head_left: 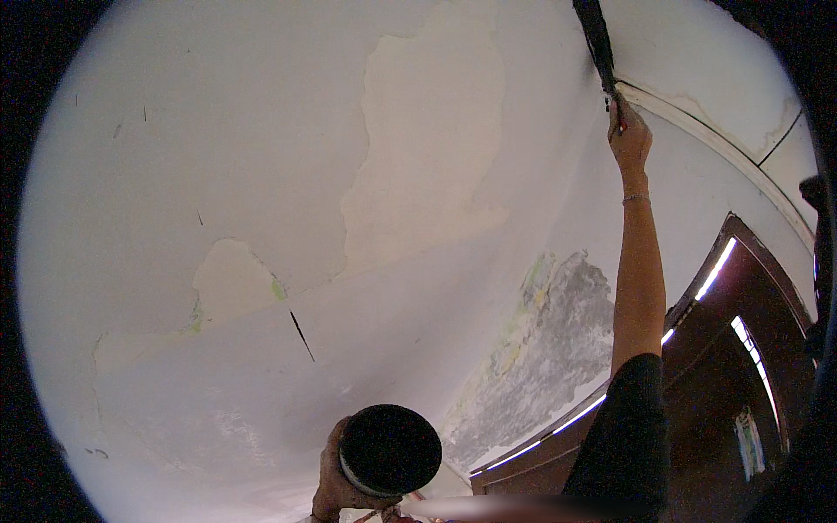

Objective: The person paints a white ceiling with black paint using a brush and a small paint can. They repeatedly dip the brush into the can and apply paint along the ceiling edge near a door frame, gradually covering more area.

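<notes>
And here we are, right arm stretched high: our right hand is up near the top edge, fingers curled round the lower end of a long dark tool that runs up out of view, just beside a pale trim. What kind of tool, we can't tell. Down low, our left hand has its fingers wrapped about the side of a round black object, its circular face toward us, too dark to read. Behind, the pale wall carries a big cream patch, and a rough grey patch sits left of our forearm. Over right, a dark brown panel shows bright slits.
</notes>
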`<state>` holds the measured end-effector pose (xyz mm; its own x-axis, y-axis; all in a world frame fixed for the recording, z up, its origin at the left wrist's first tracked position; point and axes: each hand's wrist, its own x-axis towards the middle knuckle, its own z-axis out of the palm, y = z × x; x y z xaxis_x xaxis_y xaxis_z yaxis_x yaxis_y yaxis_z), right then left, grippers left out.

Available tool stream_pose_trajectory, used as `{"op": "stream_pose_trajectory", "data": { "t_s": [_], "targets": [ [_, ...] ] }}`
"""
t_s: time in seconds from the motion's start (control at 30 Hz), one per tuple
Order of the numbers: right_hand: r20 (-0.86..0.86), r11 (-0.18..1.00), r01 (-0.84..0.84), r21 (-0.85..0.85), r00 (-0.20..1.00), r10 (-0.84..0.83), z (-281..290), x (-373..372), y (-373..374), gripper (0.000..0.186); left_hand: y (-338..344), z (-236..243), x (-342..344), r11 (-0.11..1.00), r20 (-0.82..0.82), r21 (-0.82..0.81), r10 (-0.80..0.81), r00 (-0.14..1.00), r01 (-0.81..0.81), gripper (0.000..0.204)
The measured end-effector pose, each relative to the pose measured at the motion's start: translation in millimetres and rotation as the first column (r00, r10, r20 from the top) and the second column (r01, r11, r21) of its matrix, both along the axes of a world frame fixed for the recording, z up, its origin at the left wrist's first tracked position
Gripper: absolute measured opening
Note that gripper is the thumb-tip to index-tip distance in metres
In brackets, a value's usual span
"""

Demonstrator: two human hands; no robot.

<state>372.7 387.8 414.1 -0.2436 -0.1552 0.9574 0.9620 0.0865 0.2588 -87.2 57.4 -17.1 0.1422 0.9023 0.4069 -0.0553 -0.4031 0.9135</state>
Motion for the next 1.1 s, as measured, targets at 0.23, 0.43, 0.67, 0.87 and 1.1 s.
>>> {"op": "stream_pose_trajectory", "data": {
  "t_s": [0.23, 0.43, 0.67, 0.87, 1.1],
  "targets": [
    [0.11, 0.998, 0.047, 0.052, 0.993, -0.053, 20.2, -7.5, 3.1, 0.025, 1.7, -2.4, 0.0, 1.0, -0.011, 0.002, 0.006, 1.0, -0.006, 0.139],
    [-0.048, 0.943, 0.255, -0.214, 0.962, -0.271, -5.9, 24.5, 14.4, 0.028, -1.4, -0.7, 1.9, 1.0, -0.004, 0.008, 0.01, 1.0, -0.01, 0.139],
    [-0.084, 0.994, 0.095, -0.061, 0.991, -0.099, -13.7, 24.5, 1.7, 0.027, -5.5, -5.9, -1.9, 1.0, -0.022, 0.014, 0.014, 1.0, -0.013, 0.139],
    [-0.06, 0.991, 0.115, -0.072, 0.991, -0.12, -10.5, 16.4, 18.2, 0.028, -1.6, -6.0, -0.4, 0.997, -0.074, 0.057, 0.053, 0.996, -0.048, 0.139],
    [-0.183, 0.951, 0.205, -0.231, 0.951, -0.249, -30.1, 17.6, 16.3, 0.028, -5.7, 5.8, 1.4, 0.999, 0.014, -0.046, -0.003, 1.0, 0.004, 0.14]
  ]
}}
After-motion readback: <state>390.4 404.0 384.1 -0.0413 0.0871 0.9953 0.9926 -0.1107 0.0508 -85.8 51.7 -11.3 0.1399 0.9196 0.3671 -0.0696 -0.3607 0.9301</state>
